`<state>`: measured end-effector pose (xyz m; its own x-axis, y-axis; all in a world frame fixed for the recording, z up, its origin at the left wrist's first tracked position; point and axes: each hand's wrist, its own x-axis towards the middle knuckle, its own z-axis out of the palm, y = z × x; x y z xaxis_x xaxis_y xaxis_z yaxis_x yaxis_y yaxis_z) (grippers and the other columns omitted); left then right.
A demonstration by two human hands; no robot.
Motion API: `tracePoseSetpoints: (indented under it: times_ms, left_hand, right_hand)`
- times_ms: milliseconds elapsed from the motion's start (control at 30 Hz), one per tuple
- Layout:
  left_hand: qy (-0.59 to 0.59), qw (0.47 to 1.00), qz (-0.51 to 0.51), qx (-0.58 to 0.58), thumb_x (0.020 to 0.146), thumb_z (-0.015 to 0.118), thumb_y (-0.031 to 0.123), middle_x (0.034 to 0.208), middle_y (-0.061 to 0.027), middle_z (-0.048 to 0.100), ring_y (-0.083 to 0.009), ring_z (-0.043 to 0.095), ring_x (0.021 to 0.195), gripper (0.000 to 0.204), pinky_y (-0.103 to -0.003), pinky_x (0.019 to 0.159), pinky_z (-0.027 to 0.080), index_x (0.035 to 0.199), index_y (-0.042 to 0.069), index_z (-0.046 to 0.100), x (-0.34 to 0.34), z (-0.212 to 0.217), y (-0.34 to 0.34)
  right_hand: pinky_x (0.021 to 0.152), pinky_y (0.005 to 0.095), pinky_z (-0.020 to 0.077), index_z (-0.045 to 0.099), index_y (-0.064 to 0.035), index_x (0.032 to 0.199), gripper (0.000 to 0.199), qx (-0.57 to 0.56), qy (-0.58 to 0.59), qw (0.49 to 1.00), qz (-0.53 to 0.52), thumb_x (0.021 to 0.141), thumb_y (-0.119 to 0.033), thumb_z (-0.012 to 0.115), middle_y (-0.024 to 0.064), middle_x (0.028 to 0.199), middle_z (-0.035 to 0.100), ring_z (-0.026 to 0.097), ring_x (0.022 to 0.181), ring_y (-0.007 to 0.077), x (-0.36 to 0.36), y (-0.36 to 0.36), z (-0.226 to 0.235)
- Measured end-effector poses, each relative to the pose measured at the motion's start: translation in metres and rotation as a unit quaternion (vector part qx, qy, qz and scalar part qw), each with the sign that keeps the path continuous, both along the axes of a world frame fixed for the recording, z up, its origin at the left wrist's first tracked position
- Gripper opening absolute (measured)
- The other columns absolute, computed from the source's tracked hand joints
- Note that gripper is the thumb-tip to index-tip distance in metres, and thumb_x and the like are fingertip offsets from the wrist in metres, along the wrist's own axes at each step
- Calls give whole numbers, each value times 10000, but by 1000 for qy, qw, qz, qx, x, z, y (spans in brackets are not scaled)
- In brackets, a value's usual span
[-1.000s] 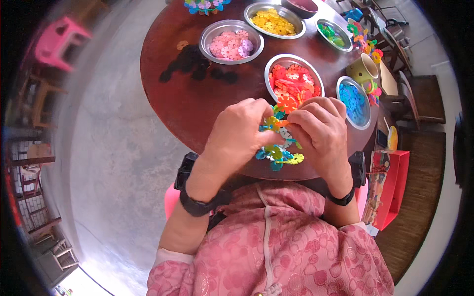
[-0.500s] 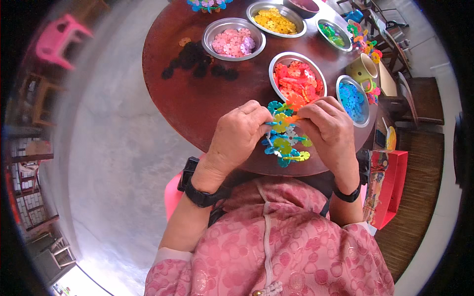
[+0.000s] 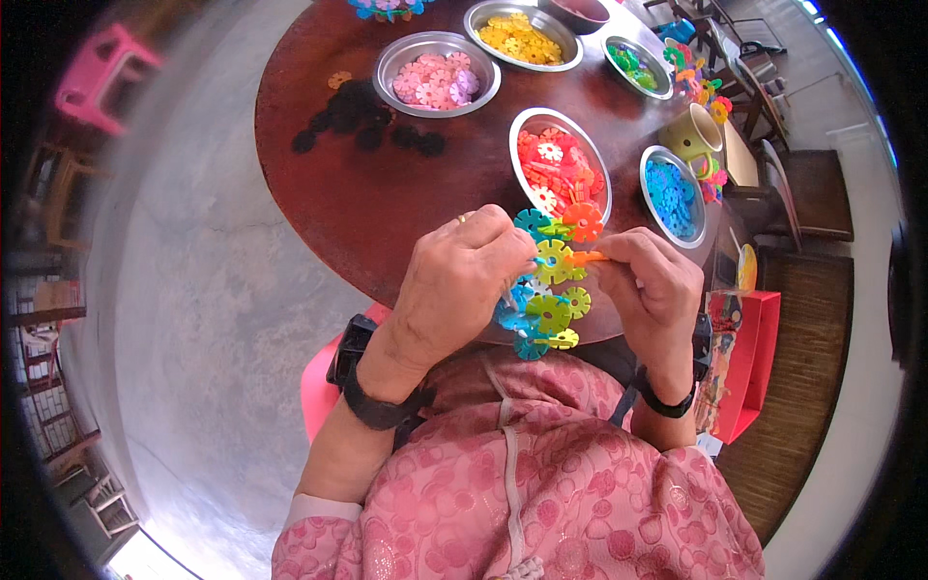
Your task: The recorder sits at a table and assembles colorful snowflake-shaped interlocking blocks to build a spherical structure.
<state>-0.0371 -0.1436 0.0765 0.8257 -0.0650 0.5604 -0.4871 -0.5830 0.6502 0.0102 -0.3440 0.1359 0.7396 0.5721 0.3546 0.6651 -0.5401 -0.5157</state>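
Observation:
A cluster of interlocking plastic flower discs (image 3: 549,314), in blue, teal, white and yellow-green, hangs between my hands at the table's near edge. My left hand (image 3: 449,285) is closed, its thumb and fingers pinching the left side of the cluster. On the other side, my right hand (image 3: 652,290) pinches an orange flower disc (image 3: 586,258), seen edge-on and touching a yellow-green disc. A red-orange disc (image 3: 583,222) sits at the top of the cluster. Just beyond stands a metal bowl (image 3: 516,145) of red discs.
Other metal bowls hold pink and purple discs (image 3: 435,79), yellow discs (image 3: 520,41), green discs (image 3: 633,66) and blue discs (image 3: 669,196). Black discs (image 3: 362,118) lie loose on the round table (image 3: 290,87). A yellow-green mug (image 3: 688,135) stands right. A red box (image 3: 754,362) is beside me.
The cluster has come slightly nearer to me. My right fingers have moved lower and away from the red-orange disc, which now shows fully. The view has shifted a little.

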Motion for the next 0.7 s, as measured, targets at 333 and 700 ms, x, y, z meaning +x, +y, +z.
tracePoseSetpoints:
  times_ms: [333, 700]
  left_hand:
    - [6, 1000, 14, 8, 747, 634, 67, 771, -88, 541, -283, 604, 724, 69, -388, 627, 499, 783, 69, 575, -1, -4, -1]
    - [70, 997, -3, -30, 802, 678, 40, 784, -109, 584, -289, 600, 714, 83, -345, 640, 480, 843, 2, 617, 5, -16, 9]
  right_hand:
    - [584, 394, 488, 592, -35, 845, 124, 20, 3, 999, 43, 773, -52, 692, 118, 755, 600, 618, 672, 313, 2, 8, -13]
    - [615, 407, 499, 591, -30, 864, 99, 54, 22, 997, 50, 815, -74, 666, 140, 785, 606, 626, 723, 342, 10, 14, -41]
